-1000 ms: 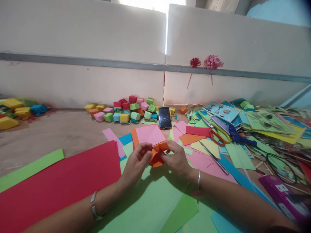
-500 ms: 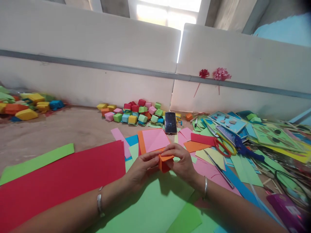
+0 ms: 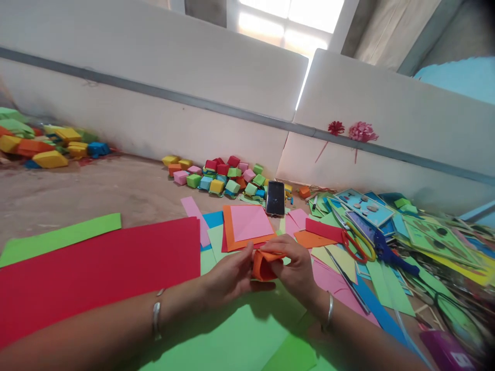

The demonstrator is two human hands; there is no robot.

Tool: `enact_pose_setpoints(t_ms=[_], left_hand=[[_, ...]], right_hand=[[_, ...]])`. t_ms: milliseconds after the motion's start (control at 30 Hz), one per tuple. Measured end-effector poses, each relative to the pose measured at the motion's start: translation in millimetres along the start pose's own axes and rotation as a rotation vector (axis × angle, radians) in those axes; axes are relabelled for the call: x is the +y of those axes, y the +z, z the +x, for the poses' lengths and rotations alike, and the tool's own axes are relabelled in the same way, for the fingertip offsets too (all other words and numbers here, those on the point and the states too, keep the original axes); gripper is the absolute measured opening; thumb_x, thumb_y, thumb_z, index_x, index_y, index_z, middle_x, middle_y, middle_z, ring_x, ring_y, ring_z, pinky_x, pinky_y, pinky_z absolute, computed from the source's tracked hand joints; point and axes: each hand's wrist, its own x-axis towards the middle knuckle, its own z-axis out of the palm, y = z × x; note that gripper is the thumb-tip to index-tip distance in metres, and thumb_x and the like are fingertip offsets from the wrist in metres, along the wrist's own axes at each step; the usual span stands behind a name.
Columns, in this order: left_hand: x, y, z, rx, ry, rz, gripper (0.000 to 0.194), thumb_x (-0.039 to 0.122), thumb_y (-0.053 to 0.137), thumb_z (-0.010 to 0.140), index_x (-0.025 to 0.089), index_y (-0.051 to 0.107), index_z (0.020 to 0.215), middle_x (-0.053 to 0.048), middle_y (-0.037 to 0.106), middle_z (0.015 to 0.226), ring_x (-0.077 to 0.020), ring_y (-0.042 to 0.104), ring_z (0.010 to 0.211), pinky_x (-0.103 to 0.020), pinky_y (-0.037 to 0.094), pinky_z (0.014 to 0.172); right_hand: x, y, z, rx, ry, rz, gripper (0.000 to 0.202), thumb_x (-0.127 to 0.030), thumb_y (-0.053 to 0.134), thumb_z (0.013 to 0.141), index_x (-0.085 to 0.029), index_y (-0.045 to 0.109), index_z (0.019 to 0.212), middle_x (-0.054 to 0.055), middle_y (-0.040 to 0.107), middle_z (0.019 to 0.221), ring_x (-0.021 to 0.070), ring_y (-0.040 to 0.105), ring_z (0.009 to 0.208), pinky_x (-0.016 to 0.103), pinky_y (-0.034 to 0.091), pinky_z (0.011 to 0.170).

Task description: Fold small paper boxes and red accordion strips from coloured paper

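Note:
Between my hands is a small folded orange paper box (image 3: 262, 266), its open side facing me. My right hand (image 3: 298, 266) pinches its right side, with the thumb inside and the fingers over the upper flap. My left hand (image 3: 231, 273) cups the box from the left, thumb upright at its edge and fingers reaching beneath it. Below both hands lies a large light green sheet (image 3: 228, 335). Just beyond them is a stack of square papers with a pink square (image 3: 251, 222) on an orange one.
A big red sheet (image 3: 100, 273) lies left. Small folded paper boxes (image 3: 216, 186) are heaped at the back near a phone (image 3: 276, 198); more are at far left (image 3: 50, 158). Rightward are scissors (image 3: 353, 242), a pen (image 3: 348, 278) and paper scraps. A white panel (image 3: 154, 103) stands behind.
My left hand has opened somewhat, its thumb lifting and fingers sliding under the box. The orange box has tilted, showing more of its inside. The camera view has rotated slightly.

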Motion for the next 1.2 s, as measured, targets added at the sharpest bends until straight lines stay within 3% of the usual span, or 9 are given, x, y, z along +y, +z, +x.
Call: enact_pose_setpoints(t_ms=[200,333,467,667,767,833,967,1067,1200], left_hand=[[-2,3.1,-3,-0.157,-0.007,0.118,0.068,0.074,0.04,0.086,0.017,0.071,0.105,-0.012,0.071,0.102,-0.0232,0.066,0.095,-0.038,0.053,0.086],[-1,1.9,-2,-0.17,-0.009,0.147,0.07,0.076,0.04,0.085,0.016,0.073,0.101,-0.012,0.072,0.098,-0.0231,0.067,0.093,-0.036,0.053,0.085],[-1,1.8,-5,-0.216,0.0,0.214,0.074,0.078,0.042,0.081,0.018,0.069,0.114,-0.012,0.071,0.102,-0.0244,0.067,0.098,-0.035,0.053,0.083],[-5,4.6,-9,-0.244,-0.043,0.241,0.075,0.078,0.042,0.081,0.02,0.064,0.123,-0.013,0.072,0.103,-0.0248,0.068,0.099,-0.035,0.052,0.081],[-7,4.4,-7,-0.148,-0.062,0.255,0.071,0.077,0.051,0.079,0.018,0.066,0.117,-0.013,0.071,0.102,-0.0257,0.068,0.096,-0.035,0.053,0.078],[-5,4.3,-6,0.015,0.039,0.325,0.064,0.072,0.052,0.081,0.018,0.066,0.112,-0.013,0.07,0.105,-0.0261,0.068,0.095,-0.038,0.054,0.078],[3,6.4,-11,0.284,0.423,0.677,0.035,0.051,0.067,0.078,0.021,0.064,0.095,-0.008,0.068,0.101,-0.0256,0.065,0.094,-0.039,0.053,0.081],[6,8.5,-17,0.282,0.681,1.07,0.021,0.022,0.073,0.069,0.023,0.064,0.088,-0.005,0.067,0.095,-0.023,0.063,0.092,-0.035,0.052,0.082],[5,8.1,-18,0.192,0.907,1.451,0.019,0.009,0.057,0.073,0.023,0.065,0.084,-0.006,0.067,0.094,-0.0207,0.066,0.088,-0.03,0.054,0.075]], right_hand=[[-10,0,3,-0.068,0.295,0.115,0.025,-0.008,0.059,0.066,-0.024,0.075,0.076,0.002,0.073,0.079,0.0172,0.065,0.075,0.031,0.054,0.071],[-15,1,4,-0.033,0.361,0.171,0.021,-0.01,0.058,0.061,-0.022,0.071,0.071,0.001,0.071,0.076,0.0149,0.063,0.069,0.027,0.053,0.065],[-18,1,5,-0.031,0.446,0.175,0.034,-0.008,0.057,0.056,-0.022,0.07,0.084,0.0,0.07,0.077,0.0149,0.065,0.066,0.025,0.054,0.057],[-22,0,4,-0.068,0.424,0.072,0.034,-0.01,0.056,0.058,-0.022,0.068,0.088,0.0,0.072,0.078,0.0157,0.066,0.067,0.025,0.054,0.057],[-20,1,3,-0.056,0.4,0.027,0.029,-0.011,0.057,0.059,-0.022,0.067,0.084,0.0,0.072,0.076,0.0156,0.065,0.067,0.024,0.052,0.056],[-19,2,3,-0.064,0.375,-0.004,0.024,-0.01,0.058,0.059,-0.021,0.066,0.078,0.0,0.071,0.077,0.0155,0.065,0.067,0.025,0.052,0.058],[-16,1,2,-0.096,0.301,-0.123,0.031,-0.005,0.06,0.06,-0.022,0.067,0.085,0.0,0.072,0.084,0.0172,0.066,0.077,0.028,0.052,0.068],[-12,4,-3,-0.149,0.199,-0.245,0.047,-0.005,0.062,0.066,-0.024,0.065,0.109,0.001,0.072,0.086,0.0187,0.065,0.08,0.031,0.051,0.073],[-8,10,-10,-0.233,0.087,-0.376,0.058,-0.011,0.069,0.072,-0.021,0.056,0.128,0.007,0.072,0.096,0.0225,0.064,0.087,0.036,0.05,0.079]])
